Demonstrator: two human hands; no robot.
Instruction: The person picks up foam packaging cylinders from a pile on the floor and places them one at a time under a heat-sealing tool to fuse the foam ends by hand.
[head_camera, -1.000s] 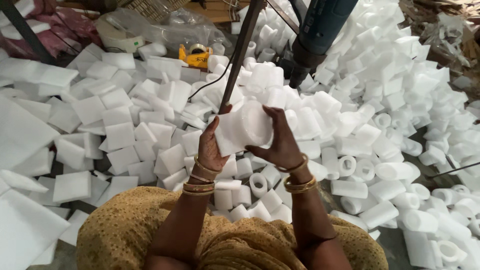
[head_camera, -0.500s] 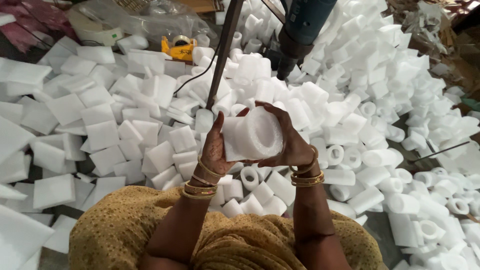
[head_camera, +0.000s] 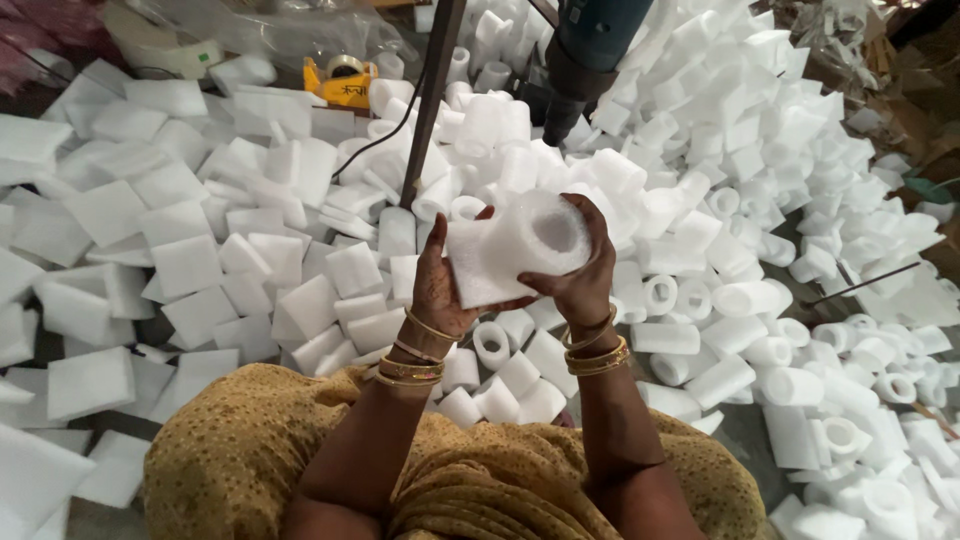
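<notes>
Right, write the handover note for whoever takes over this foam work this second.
Left hand: grips the flat end of a white foam sheet rolled into a tube.
Right hand: wraps the rolled end, whose opening faces the camera.
Flat white foam squares lie piled at the left; finished white foam rolls are heaped at the right.
A yellow tape dispenser sits beyond the squares, next to a dark metal pole.
Done: many rolls. Left: this roll is part-formed; many squares remain flat.
</notes>
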